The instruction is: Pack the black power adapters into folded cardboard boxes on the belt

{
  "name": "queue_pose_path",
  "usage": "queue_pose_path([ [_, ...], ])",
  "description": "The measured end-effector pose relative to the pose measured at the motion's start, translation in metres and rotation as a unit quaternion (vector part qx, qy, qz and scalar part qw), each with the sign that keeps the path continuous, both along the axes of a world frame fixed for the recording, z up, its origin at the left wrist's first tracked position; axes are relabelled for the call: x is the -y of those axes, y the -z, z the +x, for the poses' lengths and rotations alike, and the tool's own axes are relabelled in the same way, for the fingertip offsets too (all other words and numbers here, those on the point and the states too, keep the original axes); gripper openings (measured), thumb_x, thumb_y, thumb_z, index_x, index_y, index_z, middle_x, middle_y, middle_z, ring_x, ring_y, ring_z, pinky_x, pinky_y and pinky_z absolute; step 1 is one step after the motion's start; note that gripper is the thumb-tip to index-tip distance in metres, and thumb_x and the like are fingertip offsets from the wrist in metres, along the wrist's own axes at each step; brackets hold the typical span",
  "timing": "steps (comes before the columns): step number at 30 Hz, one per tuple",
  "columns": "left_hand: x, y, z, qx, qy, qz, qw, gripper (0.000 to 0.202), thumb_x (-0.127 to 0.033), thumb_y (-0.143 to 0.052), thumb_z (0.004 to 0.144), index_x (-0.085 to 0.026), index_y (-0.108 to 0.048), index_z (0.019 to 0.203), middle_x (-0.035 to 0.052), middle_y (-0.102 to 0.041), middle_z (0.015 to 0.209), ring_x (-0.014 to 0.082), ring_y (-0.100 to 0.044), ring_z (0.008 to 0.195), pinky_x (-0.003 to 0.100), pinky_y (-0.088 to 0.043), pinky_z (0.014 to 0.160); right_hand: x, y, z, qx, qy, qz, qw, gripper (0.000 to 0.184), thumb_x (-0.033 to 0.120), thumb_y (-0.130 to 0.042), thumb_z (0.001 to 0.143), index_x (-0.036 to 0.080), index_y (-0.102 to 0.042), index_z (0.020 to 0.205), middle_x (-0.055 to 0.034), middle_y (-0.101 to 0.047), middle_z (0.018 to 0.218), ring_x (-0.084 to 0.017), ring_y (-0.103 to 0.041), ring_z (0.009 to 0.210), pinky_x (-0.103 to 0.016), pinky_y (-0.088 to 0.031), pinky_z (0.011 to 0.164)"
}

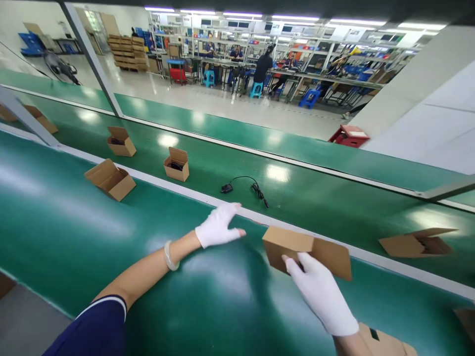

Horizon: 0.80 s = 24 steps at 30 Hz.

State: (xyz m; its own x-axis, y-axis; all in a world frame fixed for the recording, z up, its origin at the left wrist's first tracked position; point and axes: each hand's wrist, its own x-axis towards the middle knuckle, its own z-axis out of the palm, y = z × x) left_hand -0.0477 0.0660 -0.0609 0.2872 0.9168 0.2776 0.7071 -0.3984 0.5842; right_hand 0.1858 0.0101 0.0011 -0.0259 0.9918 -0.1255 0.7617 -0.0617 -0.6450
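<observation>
One left hand (pixel 219 226), one right hand (pixel 322 294) holding one box (pixel 289 239), one adapter (pixel 226 188)

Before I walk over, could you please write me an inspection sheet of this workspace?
Surface: glossy green worktop, bordered by a pale rail.
Job's things: carton with an open flap; black adapter beyond the rail.
Clutter: other open cartons on both sides of the rail.
Hands: left hand spread, holding nothing; right hand gripping the carton.
Cables: black cord from the adapter, partly bundled.
Surroundings: people at benches, blue stools.
</observation>
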Motion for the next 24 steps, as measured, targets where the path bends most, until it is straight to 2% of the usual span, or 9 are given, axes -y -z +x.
queue_pose_path([
  [2,-0.035,0.011,-0.018,-0.048,-0.126,-0.031,0.99,0.065,-0.042,-0.064,0.073,-0.012,-0.043,0.127,0.0161,-0.048,0.132,0.031,-0.041,0.124,0.043,-0.034,0.105,-0.012,-0.005,0.007,0.219,-0.107,-0.06,0.968,0.018,0.021,-0.043,0.082,0.02,-0.059,0.074,-0.0058,-0.067,0.073,-0.022,-0.062,0.065,-0.03,-0.042,0.059],
  [5,-0.083,0.023,-0.037,-0.054,-0.203,-0.049,0.977,0.061,-0.038,-0.066,0.07,-0.01,-0.049,0.122,0.0191,-0.046,0.131,0.0362,-0.038,0.124,0.049,-0.033,0.103,-0.018,-0.016,0.004,0.389,-0.161,-0.076,0.904,0.021,0.018,-0.044,0.081,0.019,-0.065,0.083,-0.0091,-0.069,0.078,-0.022,-0.064,0.064,-0.027,-0.039,0.054],
  [7,-0.105,0.029,-0.043,-0.052,-0.224,-0.06,0.971,0.051,-0.037,-0.068,0.068,-0.013,-0.055,0.112,0.0167,-0.049,0.128,0.0367,-0.039,0.122,0.051,-0.033,0.101,-0.018,-0.026,-0.008,0.425,-0.139,-0.017,0.894,0.021,0.022,-0.044,0.083,0.02,-0.065,0.081,-0.0086,-0.069,0.075,-0.02,-0.063,0.058,-0.026,-0.037,0.051],
  [10,-0.123,0.036,-0.05,-0.043,-0.223,-0.077,0.971,0.03,-0.031,-0.067,0.068,-0.017,-0.062,0.094,0.0112,-0.057,0.118,0.0334,-0.043,0.119,0.047,-0.036,0.1,-0.029,-0.033,-0.043,0.389,-0.096,0.054,0.914,0.027,0.029,-0.038,0.089,0.024,-0.064,0.082,-0.0034,-0.066,0.065,-0.018,-0.061,0.054,-0.026,-0.037,0.051],
  [13,-0.128,0.035,-0.063,-0.018,-0.201,-0.088,0.975,0.022,-0.028,-0.066,0.067,-0.018,-0.063,0.086,0.0091,-0.063,0.107,0.0304,-0.051,0.111,0.043,-0.04,0.096,-0.071,-0.015,-0.089,0.331,-0.09,0.073,0.937,0.027,0.032,-0.038,0.091,0.023,-0.061,0.099,-0.0054,-0.068,0.087,-0.019,-0.064,0.069,-0.027,-0.042,0.059],
  [16,-0.12,0.024,-0.082,0.023,-0.182,-0.085,0.979,0.031,-0.029,-0.066,0.067,-0.016,-0.062,0.095,0.0101,-0.063,0.109,0.0276,-0.055,0.107,0.039,-0.042,0.095,-0.132,0.022,-0.127,0.311,-0.015,0.076,0.947,0.047,0.034,-0.047,0.088,0.01,-0.044,0.128,-0.0192,-0.048,0.129,-0.022,-0.062,0.091,-0.029,-0.046,0.07],
  [20,-0.099,-0.001,-0.103,0.137,-0.139,-0.067,0.978,0.042,-0.035,-0.065,0.07,-0.014,-0.057,0.106,0.009,-0.064,0.109,0.0218,-0.06,0.1,0.035,-0.046,0.091,-0.182,0.061,-0.154,0.288,-0.027,0.042,0.956,0.057,0.029,-0.049,0.088,0.004,-0.031,0.136,-0.0235,-0.048,0.123,-0.025,-0.059,0.098,-0.032,-0.046,0.076],
  [22,-0.09,-0.013,-0.105,0.31,-0.106,-0.043,0.944,0.042,-0.038,-0.069,0.067,-0.016,-0.056,0.101,0.0088,-0.065,0.106,0.0208,-0.062,0.097,0.036,-0.046,0.091,-0.185,0.069,-0.163,0.273,-0.062,0.049,0.959,0.049,0.024,-0.047,0.088,0.007,-0.037,0.133,-0.0206,-0.05,0.118,-0.026,-0.058,0.1,-0.033,-0.045,0.079],
  [24,-0.085,-0.025,-0.102,0.495,-0.072,-0.015,0.866,0.042,-0.04,-0.073,0.064,-0.017,-0.053,0.094,0.0079,-0.065,0.103,0.0206,-0.063,0.096,0.038,-0.045,0.091,-0.179,0.07,-0.17,0.258,-0.099,0.052,0.96,0.038,0.02,-0.046,0.087,0.01,-0.047,0.123,-0.019,-0.051,0.114,-0.027,-0.057,0.101,-0.035,-0.044,0.081],
])
